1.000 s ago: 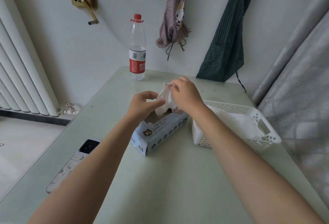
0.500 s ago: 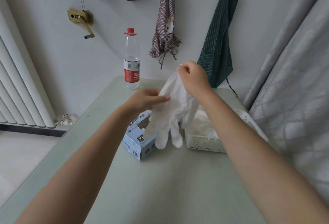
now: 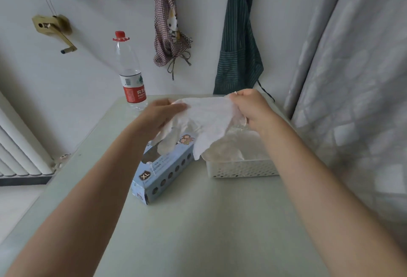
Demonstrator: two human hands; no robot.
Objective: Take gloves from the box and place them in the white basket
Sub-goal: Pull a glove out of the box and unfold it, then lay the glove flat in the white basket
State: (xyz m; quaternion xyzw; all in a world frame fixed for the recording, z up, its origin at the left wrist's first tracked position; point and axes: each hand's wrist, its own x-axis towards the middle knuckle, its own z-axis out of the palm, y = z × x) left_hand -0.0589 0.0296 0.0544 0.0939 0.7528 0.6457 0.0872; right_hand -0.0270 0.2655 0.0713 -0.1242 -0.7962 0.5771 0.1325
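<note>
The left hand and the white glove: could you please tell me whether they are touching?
Touching. In the head view, the left hand grips one end of the white glove, with its thumb lying over the material.

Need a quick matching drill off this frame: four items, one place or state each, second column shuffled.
1. glove
2. glove box
3. white basket
4. water bottle

A. upright at the table's far edge
B. lying on the table, marked XL
C. stretched between left hand and right hand
D. right of the box, gloves inside

Pairs: 1-C, 2-B, 3-D, 4-A
</note>
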